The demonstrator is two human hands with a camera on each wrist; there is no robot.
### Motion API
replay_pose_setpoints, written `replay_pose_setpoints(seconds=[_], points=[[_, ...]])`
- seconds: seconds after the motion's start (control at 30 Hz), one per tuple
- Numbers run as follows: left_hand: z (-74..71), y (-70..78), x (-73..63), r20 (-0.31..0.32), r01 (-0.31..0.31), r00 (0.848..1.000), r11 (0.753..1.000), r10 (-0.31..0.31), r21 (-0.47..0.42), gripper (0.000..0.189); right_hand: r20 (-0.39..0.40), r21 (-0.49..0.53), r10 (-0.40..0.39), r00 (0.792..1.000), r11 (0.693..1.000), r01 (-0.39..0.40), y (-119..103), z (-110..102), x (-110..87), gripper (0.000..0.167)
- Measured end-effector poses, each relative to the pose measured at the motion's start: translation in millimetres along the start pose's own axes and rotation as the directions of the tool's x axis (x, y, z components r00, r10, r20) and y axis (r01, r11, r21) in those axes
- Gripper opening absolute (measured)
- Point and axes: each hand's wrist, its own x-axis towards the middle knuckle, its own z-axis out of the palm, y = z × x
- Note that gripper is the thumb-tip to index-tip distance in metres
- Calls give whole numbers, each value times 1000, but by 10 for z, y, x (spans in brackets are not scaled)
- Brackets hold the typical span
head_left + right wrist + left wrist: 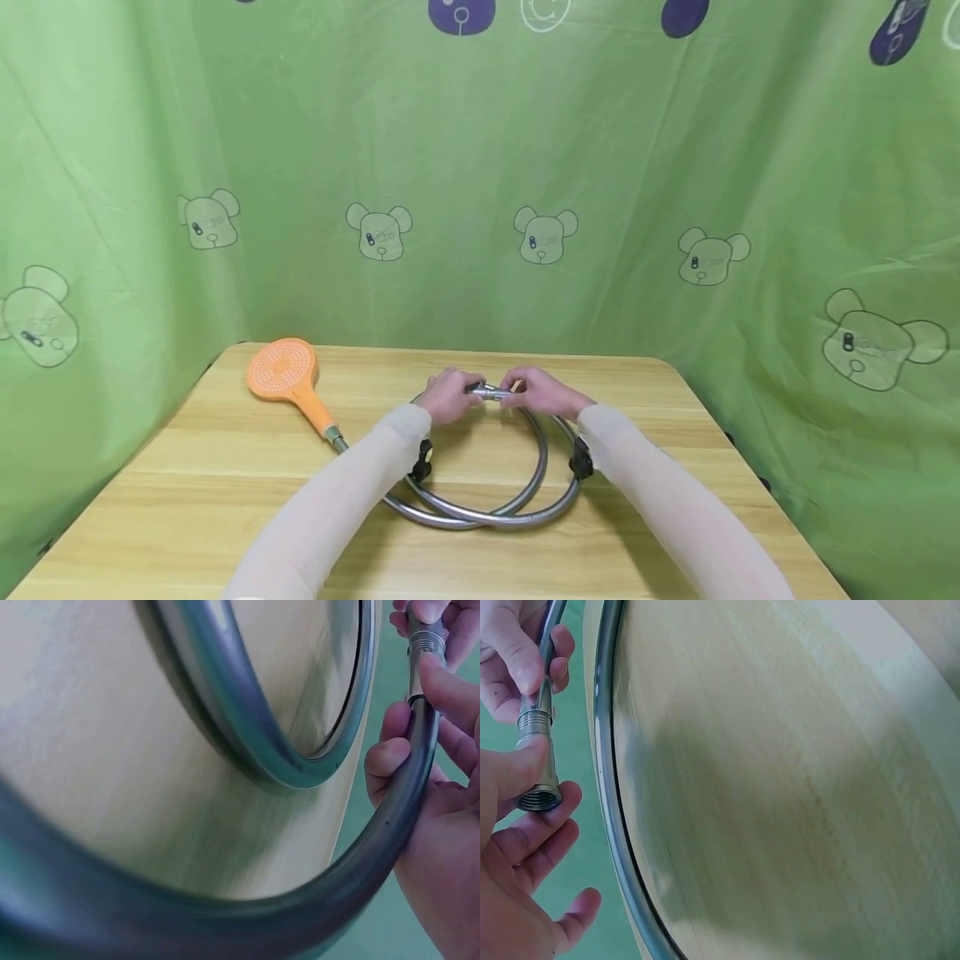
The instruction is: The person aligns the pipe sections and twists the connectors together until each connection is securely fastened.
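An orange shower head (283, 371) lies at the table's left, joined to a grey shower hose (517, 518) that loops across the middle. My left hand (448, 396) pinches a short metal threaded fitting (538, 769) between thumb and fingers; its open threaded end faces the left wrist camera. The right hand (543, 392) grips the hose's free end by its metal sleeve (418, 671), with the hose running along the palm. Fitting and hose end meet in line, with some thread showing between them. Both hands are above the table's far half.
A wooden table (187, 517) carries everything. Behind it and at both sides hangs a green curtain (465, 292) with printed bear heads. The hose loops lie below the hands, between the forearms. Dark wrist cameras (581, 458) sit under the wrists.
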Motion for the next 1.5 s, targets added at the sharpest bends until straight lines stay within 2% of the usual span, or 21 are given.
replay_pose_setpoints(seconds=[0.17,0.47,0.63,0.77,0.9,1.1,1.23,1.37,1.5], points=[[-1,-15,5,-1,-12,1000,1000,12,15,27,5,-27,16,1000,1000,-15,17,-8,13,21],[-46,14,-13,2,-5,1000,1000,5,-13,31,0,-8,-6,1000,1000,6,4,-8,28,12],[-38,9,-13,6,-3,1000,1000,3,-5,32,31,-28,13,999,1000,-12,-34,-20,14,25],[-32,-1,-11,9,-8,1000,1000,8,-3,28,39,-6,38,999,999,-38,-35,-2,11,21],[-34,-2,-11,3,-15,1000,1000,15,1,23,30,-10,25,999,1000,-24,-47,-7,3,15],[-37,-5,-11,5,-14,1000,1000,14,-4,20,54,-38,19,998,999,-17,-65,-27,7,26],[-39,-3,-6,5,-18,1000,1000,18,-10,15,44,-13,35,998,999,-35,-61,-20,13,19],[-45,4,0,6,-16,1000,1000,16,-16,12,23,-20,18,1000,1000,-18,-45,-25,18,14],[-52,0,1,6,-15,1000,1000,15,-18,12,31,-43,12,999,999,-11,-67,-42,18,22]])
